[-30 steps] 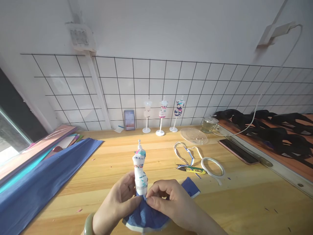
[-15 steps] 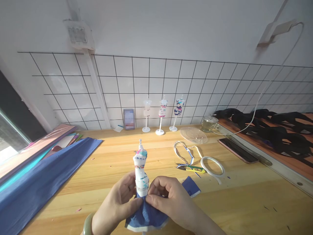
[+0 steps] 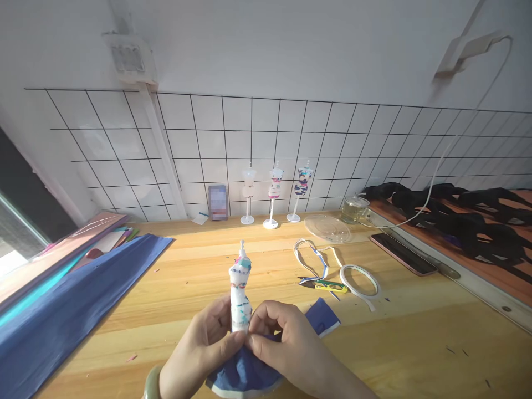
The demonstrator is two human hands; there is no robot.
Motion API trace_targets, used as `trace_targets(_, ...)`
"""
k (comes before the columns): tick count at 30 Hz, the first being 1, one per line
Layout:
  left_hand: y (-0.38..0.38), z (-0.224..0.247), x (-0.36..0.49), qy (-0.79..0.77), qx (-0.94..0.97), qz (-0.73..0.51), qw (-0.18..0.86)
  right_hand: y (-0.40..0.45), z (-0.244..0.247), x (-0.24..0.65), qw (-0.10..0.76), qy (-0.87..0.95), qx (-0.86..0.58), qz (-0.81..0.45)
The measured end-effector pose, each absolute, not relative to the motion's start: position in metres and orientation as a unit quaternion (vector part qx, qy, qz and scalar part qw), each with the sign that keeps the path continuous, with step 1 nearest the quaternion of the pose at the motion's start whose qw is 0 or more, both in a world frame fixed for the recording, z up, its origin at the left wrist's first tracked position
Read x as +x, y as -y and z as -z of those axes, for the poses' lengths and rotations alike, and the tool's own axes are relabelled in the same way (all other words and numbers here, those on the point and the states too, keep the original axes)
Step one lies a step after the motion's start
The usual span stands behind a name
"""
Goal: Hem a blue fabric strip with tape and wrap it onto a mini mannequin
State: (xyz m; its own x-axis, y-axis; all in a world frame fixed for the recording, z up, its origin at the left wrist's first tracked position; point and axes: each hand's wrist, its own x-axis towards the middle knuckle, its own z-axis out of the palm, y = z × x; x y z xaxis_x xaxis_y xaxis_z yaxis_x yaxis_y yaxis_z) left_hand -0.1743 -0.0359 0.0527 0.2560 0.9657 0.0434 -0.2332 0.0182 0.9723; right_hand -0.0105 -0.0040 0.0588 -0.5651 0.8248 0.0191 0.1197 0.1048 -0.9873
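A small white dress form with coloured patches stands upright at the lower middle. Blue fabric with a pale hem hangs around its lower part like a skirt. On the left side, my left hand wraps the form, its thumb pressing the fabric's top edge. My right hand pinches the same top edge on the right side, thumb against curled fingers. The form's stand is hidden. Just beyond my right hand lies a blue fabric piece.
Behind stand three small dress forms. To the right are yellow-green snips, a tape roll, a clear lid, a glass jar and a phone. Blue fabric spreads at left.
The dress form has tilted and turned slightly, and the skirt's hem has shifted left and a little lower. Both hands keep their hold. The whole view has moved slightly.
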Motion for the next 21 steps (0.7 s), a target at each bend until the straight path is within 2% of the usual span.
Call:
trace_targets(3, 0.034, -0.054, -0.175, -0.378, 0.492, -0.490, 0.612, 0.005, -0.058, -0.009, 0.336, 0.732, -0.344, -0.483)
trace_targets(8, 0.033, -0.058, -0.177, -0.420, 0.464, -0.508, 0.592, 0.004, -0.057, -0.007, 0.452, 0.853, -0.183, -0.186)
trace_targets(11, 0.033, -0.057, -0.177, -0.427, 0.451, -0.514, 0.592, 0.004, -0.050, -0.012, 0.450, 0.881, -0.142, -0.037)
trace_targets(14, 0.032, -0.055, -0.176, -0.431, 0.450, -0.513, 0.590, 0.006, -0.040, -0.018, 0.456, 0.875, -0.159, 0.038)
trace_targets(21, 0.033, -0.059, -0.177, -0.450, 0.440, -0.506, 0.590, 0.013, -0.035, -0.026, 0.471, 0.865, -0.130, 0.110)
